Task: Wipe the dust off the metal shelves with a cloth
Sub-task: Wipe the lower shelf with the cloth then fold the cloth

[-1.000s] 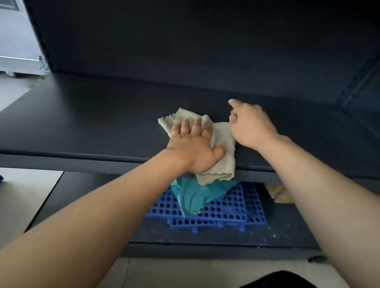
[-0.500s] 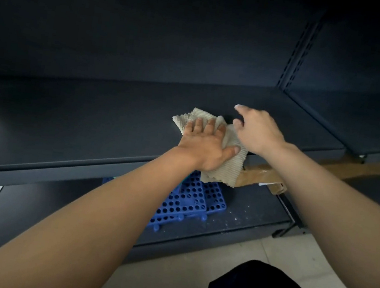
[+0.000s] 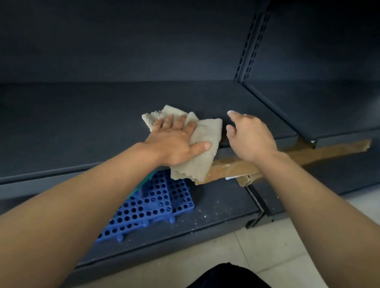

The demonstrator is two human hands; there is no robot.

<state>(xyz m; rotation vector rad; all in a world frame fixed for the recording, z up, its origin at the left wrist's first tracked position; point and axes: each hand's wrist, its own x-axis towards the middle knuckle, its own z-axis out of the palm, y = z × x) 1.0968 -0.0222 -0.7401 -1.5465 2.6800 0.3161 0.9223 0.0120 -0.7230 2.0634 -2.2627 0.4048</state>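
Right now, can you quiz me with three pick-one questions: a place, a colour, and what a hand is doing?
1. Where do the holey plastic mats lie? A) on the lower shelf B) in a bucket C) on a chair
2. What colour is the cloth? A) red B) beige C) black
3. What is the left hand doing? A) hanging in the air B) holding a bottle C) pressing flat on the cloth
Answers: 1 A: the mats rest on it. 2 B: it is pale beige fabric. 3 C: straight fingers lie on it.
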